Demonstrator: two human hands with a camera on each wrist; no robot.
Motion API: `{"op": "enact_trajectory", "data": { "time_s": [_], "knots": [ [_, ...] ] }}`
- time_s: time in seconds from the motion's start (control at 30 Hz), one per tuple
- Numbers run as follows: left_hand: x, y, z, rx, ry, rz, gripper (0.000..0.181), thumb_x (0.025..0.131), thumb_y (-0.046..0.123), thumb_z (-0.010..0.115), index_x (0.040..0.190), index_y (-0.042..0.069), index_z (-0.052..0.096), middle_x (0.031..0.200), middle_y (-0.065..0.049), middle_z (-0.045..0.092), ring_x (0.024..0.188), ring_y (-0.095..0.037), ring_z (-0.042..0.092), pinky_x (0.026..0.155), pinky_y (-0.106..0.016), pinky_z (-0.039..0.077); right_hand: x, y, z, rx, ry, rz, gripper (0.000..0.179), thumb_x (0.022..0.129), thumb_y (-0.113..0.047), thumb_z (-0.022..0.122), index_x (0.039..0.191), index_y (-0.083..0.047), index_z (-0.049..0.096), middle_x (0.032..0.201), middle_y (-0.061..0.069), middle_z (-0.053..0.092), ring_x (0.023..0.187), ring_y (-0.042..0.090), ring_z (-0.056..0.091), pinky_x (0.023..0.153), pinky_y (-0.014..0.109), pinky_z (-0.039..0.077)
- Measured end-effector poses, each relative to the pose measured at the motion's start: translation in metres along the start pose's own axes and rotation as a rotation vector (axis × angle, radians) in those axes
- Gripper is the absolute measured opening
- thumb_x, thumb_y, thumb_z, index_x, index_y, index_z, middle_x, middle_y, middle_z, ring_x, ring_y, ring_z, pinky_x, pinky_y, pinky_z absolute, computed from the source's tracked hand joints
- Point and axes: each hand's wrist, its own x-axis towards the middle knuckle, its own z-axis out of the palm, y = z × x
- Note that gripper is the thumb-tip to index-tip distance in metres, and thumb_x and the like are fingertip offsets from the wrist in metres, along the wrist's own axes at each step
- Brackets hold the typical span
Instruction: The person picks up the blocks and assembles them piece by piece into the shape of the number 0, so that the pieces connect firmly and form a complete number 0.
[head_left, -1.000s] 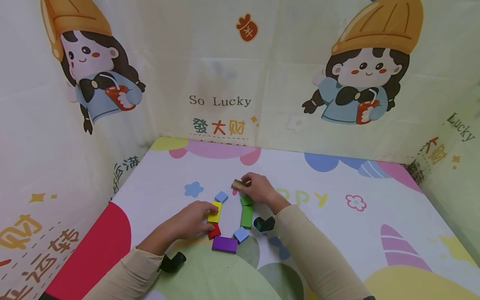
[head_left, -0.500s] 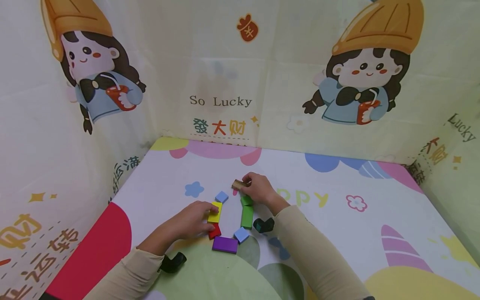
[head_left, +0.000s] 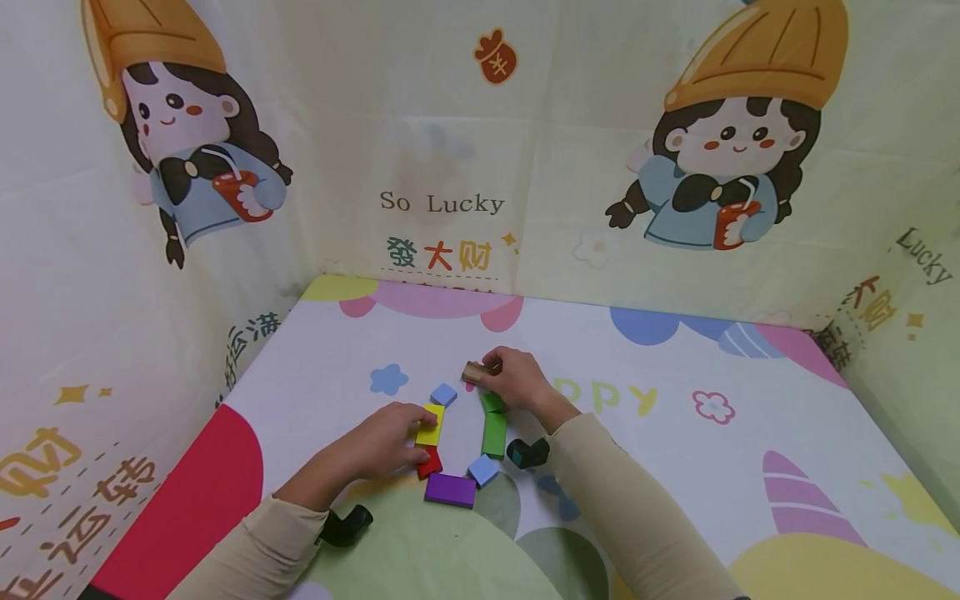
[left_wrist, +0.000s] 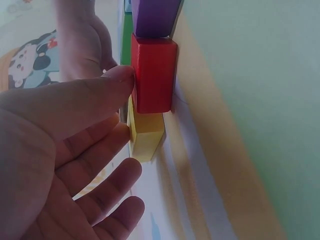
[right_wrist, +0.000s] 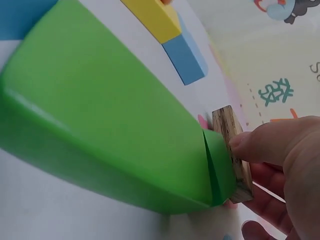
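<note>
In the head view my right hand (head_left: 517, 379) pinches a bare wooden block (head_left: 473, 372) between thumb and fingers. In the right wrist view this wooden block (right_wrist: 231, 150) stands against the end of a short green block (right_wrist: 223, 167). A longer green block (head_left: 493, 435) adjoins the short one. My left hand (head_left: 386, 440) lies at the left side with relaxed fingers. Its thumb touches the red block (left_wrist: 154, 75), and its fingertips reach the yellow block (left_wrist: 145, 135). A small blue block (head_left: 443, 394) sits beyond the yellow one.
A purple block (head_left: 450, 490) and another blue block (head_left: 482, 470) form the near side of the block ring. Printed cloth walls (head_left: 420, 150) rise behind and beside the patterned table (head_left: 660, 483). Black wrist devices (head_left: 348, 525) sit by both wrists.
The wooden block and my right fingers have shifted slightly toward me, closer to the short green block. My left hand has kept its place.
</note>
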Motion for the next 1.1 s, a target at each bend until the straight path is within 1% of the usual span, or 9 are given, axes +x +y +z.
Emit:
{"op": "enact_trajectory", "data": {
  "time_s": [0.23,0.5,0.7,1.1],
  "knots": [
    [0.0003,-0.0005,-0.0007,0.004,-0.006,-0.003,0.041,0.083,0.012,0.082,0.121,0.007,0.067,0.122,-0.006,0.064,0.123,-0.032,0.053,0.104,-0.048,0.045,-0.0005,-0.0024,0.0007,-0.013,-0.003,-0.061,0.030,0.094,-0.019,0.071,0.119,-0.003,0.065,0.109,0.008,0.067,0.096,0.023,0.058,0.087,0.034,0.053],
    [0.0006,-0.0006,-0.0009,0.008,-0.006,0.002,0.041,0.083,0.012,0.082,0.121,0.007,0.067,0.122,-0.006,0.064,0.124,-0.032,0.053,0.104,-0.049,0.045,-0.0035,-0.0056,0.0020,-0.021,-0.018,-0.066,0.028,0.093,-0.020,0.072,0.117,-0.006,0.066,0.107,0.006,0.066,0.095,0.021,0.057,0.083,0.031,0.054],
    [0.0004,0.0001,-0.0014,0.008,-0.007,0.004,0.041,0.083,0.011,0.082,0.121,0.007,0.067,0.122,-0.006,0.064,0.124,-0.032,0.053,0.105,-0.049,0.044,-0.0057,-0.0072,0.0029,-0.027,-0.021,-0.080,0.027,0.093,-0.018,0.071,0.117,-0.006,0.066,0.105,0.006,0.066,0.095,0.021,0.058,0.086,0.032,0.053],
    [-0.0001,0.0009,-0.0013,0.000,-0.007,-0.004,0.041,0.083,0.012,0.082,0.121,0.008,0.067,0.122,-0.006,0.064,0.123,-0.032,0.053,0.103,-0.048,0.046,-0.0064,-0.0082,0.0051,-0.020,-0.034,-0.060,0.027,0.094,-0.018,0.070,0.118,-0.006,0.066,0.107,0.006,0.066,0.096,0.021,0.057,0.090,0.035,0.052]
  ]
}}
